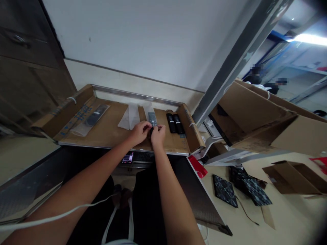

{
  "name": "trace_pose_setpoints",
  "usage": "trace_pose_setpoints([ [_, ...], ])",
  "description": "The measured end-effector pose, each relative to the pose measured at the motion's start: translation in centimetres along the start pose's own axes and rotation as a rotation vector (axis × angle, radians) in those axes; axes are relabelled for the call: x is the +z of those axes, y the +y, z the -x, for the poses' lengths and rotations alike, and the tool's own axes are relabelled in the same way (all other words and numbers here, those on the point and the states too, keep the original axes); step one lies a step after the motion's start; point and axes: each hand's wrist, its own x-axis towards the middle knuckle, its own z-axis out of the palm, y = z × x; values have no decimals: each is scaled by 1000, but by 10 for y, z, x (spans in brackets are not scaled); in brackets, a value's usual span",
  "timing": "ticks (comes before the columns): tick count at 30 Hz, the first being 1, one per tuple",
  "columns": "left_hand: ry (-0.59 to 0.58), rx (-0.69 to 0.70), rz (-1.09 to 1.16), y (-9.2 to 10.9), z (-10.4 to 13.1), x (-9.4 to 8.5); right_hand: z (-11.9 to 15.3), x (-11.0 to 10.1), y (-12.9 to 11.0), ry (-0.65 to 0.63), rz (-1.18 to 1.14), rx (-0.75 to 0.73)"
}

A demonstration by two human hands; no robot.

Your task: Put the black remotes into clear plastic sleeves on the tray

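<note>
Pinched by both left hand (140, 132) and right hand (158, 135): one remote (152, 117). Lying to the right, on cardboard (108, 127): two black remotes (178, 124).

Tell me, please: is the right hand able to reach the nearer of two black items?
Probably yes: the nearer black item lies just right of the right hand, with only cardboard visible between them, though that hand appears occupied at the grey remote.
</note>
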Motion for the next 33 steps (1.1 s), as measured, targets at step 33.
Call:
trace_pose_setpoints([
  [33, 71, -242, 151, -11, -3, -6, 27, -8, -26, -186, -232, 187],
])
